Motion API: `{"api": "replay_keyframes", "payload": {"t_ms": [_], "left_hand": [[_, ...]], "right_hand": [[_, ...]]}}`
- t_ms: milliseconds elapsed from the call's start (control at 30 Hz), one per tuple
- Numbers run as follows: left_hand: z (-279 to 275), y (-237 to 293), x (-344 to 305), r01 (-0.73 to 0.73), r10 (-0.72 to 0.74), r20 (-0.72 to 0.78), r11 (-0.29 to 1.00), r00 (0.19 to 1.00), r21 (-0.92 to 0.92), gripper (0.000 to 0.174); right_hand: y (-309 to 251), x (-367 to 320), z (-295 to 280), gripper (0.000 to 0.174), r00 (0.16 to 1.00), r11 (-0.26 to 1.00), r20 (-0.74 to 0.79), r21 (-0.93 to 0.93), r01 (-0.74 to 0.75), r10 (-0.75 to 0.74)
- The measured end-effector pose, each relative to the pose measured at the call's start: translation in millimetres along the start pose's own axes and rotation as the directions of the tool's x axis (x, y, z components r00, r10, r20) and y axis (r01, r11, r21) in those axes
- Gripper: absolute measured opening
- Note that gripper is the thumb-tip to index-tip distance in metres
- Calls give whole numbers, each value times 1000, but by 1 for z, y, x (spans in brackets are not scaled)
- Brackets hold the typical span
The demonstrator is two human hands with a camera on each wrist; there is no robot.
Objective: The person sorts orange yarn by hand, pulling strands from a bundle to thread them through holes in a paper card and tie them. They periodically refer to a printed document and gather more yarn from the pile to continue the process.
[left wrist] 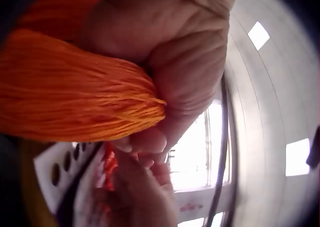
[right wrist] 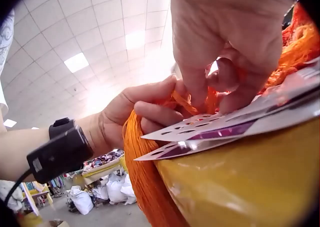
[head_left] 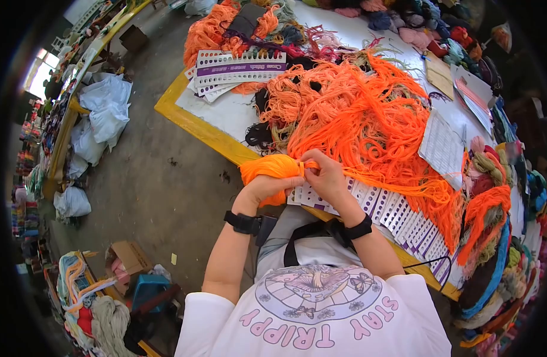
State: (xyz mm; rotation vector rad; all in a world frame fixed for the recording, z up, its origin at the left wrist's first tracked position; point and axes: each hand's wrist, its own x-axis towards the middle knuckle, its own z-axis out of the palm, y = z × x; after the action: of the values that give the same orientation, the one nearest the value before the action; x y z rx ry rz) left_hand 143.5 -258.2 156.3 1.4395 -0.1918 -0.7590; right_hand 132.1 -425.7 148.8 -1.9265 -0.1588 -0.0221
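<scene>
My left hand grips a thick bundle of orange yarn near its bound end, the loose strands spreading to the left. In the left wrist view the bundle fills the side of the picture, drawn tight at the hand. Right beside it, my right hand pinches a thin length of the orange yarn at the bundle's neck. From the right wrist, the fingertips of both hands meet at this strand, close over the white punched cards at the table edge.
A large tangled heap of orange yarn covers the table. Purple-banded cards lie at the back left, more cards along the front edge. Printed sheets rest at the right. White sacks stand across the floor.
</scene>
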Motion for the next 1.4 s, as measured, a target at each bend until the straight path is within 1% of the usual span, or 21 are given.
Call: {"api": "replay_keyframes", "payload": {"t_ms": [100,133,233,267,333,400,500,533,633,700,767,800,833,867,900,967,1033,1100,1200,1300,1400], "left_hand": [[-2,-4,4,-213,228,17,876,973,433,16],[-3,-6,7,-179,203,-41,926,978,332,16],[-14,-7,10,-84,55,-281,992,958,-92,20],[-31,-2,4,-76,-48,-391,952,919,-296,21],[-87,0,-9,-265,-14,-403,732,915,-627,15],[-125,17,-32,-445,3,-584,649,812,-617,14],[-122,24,-29,-514,-73,-836,759,544,-400,15],[-123,15,-25,-571,-18,-846,730,534,-376,17],[-141,5,-28,-696,87,-728,389,680,-603,17],[-161,16,-40,-702,139,-763,521,631,-485,22],[-166,47,-54,-643,219,-796,721,564,-258,24],[-169,47,-54,-402,288,-841,911,458,93,26],[-172,43,-53,-57,395,-839,913,374,405,28],[-175,39,-51,319,516,-790,727,330,608,31],[-169,25,-43,291,465,-821,778,330,557,32],[-96,28,-31,226,492,-716,723,495,653,32],[-57,11,-15,-173,614,-191,484,766,858,27],[-32,-5,-1,-102,634,-86,255,769,962,22],[-24,-6,6,-36,564,-143,296,814,955,19],[-29,-16,8,-181,622,-127,408,773,895,20],[-31,-20,6,-189,492,-195,626,848,757,19]], "right_hand": [[9,4,-2,15,988,980,-3,-128,151,-153],[13,6,-1,16,979,962,-6,-188,200,-205],[22,8,3,13,999,1000,-40,-15,-9,8],[22,9,3,13,998,999,-47,-21,-35,34],[20,8,4,13,994,995,-64,-30,-92,90],[9,8,3,14,991,993,-63,-26,-117,116],[5,9,3,14,992,993,-80,-68,-99,94],[5,9,3,14,993,992,-85,-92,-86,78],[10,10,1,14,992,987,-51,-105,-121,116],[13,12,-2,15,985,980,-12,-99,-173,173],[12,16,-4,15,985,978,3,-120,-168,170],[11,16,-4,15,989,979,2,-145,-143,145],[9,16,-5,16,993,979,1,-170,-117,119],[6,16,-5,16,990,964,1,-228,-136,140],[-2,15,-6,17,987,947,-2,-283,-153,159],[-4,16,-3,18,991,939,-7,-321,-126,131],[3,14,-2,19,999,954,-7,-298,-35,35],[2,11,-2,17,1000,940,19,-340,30,-25],[1,12,1,13,995,902,37,-420,100,-93],[1,11,2,11,992,873,24,-473,119,-122],[7,8,4,9,969,899,-41,-385,208,-242]]}}
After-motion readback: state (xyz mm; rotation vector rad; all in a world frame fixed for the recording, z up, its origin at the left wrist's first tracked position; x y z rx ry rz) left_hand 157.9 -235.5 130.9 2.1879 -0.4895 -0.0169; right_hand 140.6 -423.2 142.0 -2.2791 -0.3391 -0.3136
